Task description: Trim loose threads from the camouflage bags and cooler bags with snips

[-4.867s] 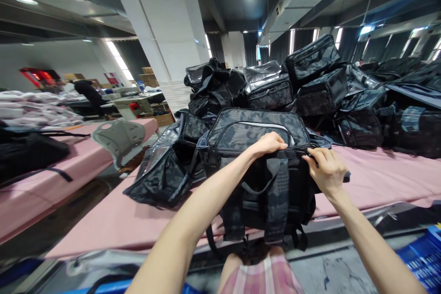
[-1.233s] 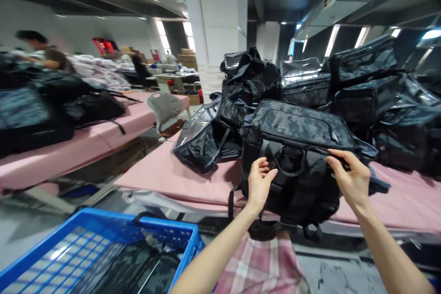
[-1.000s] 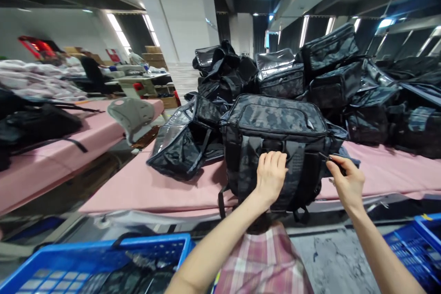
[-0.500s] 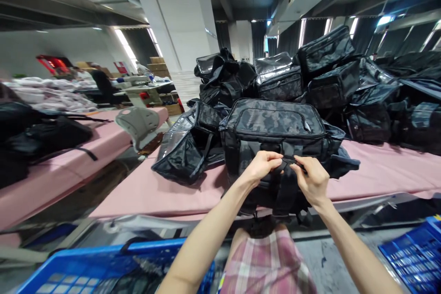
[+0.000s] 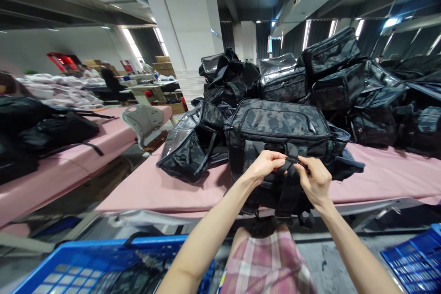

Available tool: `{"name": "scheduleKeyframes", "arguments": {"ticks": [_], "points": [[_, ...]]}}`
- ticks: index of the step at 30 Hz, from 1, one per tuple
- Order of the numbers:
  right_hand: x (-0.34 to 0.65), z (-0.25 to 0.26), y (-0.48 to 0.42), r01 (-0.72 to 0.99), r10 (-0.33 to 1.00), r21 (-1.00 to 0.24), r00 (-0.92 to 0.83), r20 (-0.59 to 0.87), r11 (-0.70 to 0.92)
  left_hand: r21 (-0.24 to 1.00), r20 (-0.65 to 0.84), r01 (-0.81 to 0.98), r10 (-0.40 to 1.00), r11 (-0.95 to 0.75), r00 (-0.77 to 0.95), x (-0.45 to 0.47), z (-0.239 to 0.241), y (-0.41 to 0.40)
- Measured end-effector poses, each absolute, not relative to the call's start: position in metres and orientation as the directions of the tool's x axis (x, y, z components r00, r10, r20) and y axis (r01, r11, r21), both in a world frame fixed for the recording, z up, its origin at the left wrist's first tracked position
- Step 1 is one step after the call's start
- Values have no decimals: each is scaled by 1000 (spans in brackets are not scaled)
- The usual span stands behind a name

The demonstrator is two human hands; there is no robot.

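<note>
Right in front of me a dark camouflage bag [image 5: 280, 119] stands at the edge of the pink-covered table [image 5: 138, 190], its zipped lid on top. Black webbing straps hang down its near side. My left hand [image 5: 267, 165] is closed, thumb against fingers, pinching a black strap [image 5: 292, 161] before the bag. On the strap's other side my right hand [image 5: 314, 177] pinches it too, fingertips a short gap from the left ones. Small details of the strap between the fingertips are too dark to make out.
Behind the bag lies a heap of similar bags [image 5: 282, 76]; another bag [image 5: 188, 147] leans at its left. Blue baskets [image 5: 113, 250] stand below on both sides. A second pink table [image 5: 113, 140] with black bags and a grey chair [image 5: 143, 121] are left. People sit far back.
The view has shifted slightly, so the scene sits a little further right. Both hands keep their pinch on the strap, with hardly any movement against the bag.
</note>
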State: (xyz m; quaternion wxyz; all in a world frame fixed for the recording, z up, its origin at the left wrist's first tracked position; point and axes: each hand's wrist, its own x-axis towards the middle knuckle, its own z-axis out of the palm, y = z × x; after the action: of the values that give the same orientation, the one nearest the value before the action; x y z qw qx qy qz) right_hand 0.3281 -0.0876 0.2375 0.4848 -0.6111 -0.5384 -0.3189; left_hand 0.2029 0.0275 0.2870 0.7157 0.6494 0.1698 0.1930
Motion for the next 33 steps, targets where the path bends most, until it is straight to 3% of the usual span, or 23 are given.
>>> {"name": "scheduleKeyframes", "arguments": {"ticks": [7, 11, 16, 22, 28, 33], "points": [[347, 222, -98, 858, 256, -512, 490, 834, 26, 1000, -28, 21, 451, 21, 892, 203, 279, 39], [341, 215, -105, 927, 307, -376, 352, 884, 19, 989, -87, 127, 394, -76, 915, 203, 280, 46], [328, 215, -95, 977, 352, -212, 192, 916, 17, 987, -108, 143, 372, -68, 922, 201, 288, 44], [326, 219, -86, 988, 320, -154, 144, 936, 6, 990, -106, 131, 334, -53, 937, 197, 294, 42], [330, 215, -93, 972, 281, -234, 222, 934, 9, 987, -161, 151, 327, 54, 931, 198, 293, 46], [327, 215, -87, 985, 303, -171, 153, 941, 34, 985, -170, 154, 283, 76, 944, 197, 294, 46]]}}
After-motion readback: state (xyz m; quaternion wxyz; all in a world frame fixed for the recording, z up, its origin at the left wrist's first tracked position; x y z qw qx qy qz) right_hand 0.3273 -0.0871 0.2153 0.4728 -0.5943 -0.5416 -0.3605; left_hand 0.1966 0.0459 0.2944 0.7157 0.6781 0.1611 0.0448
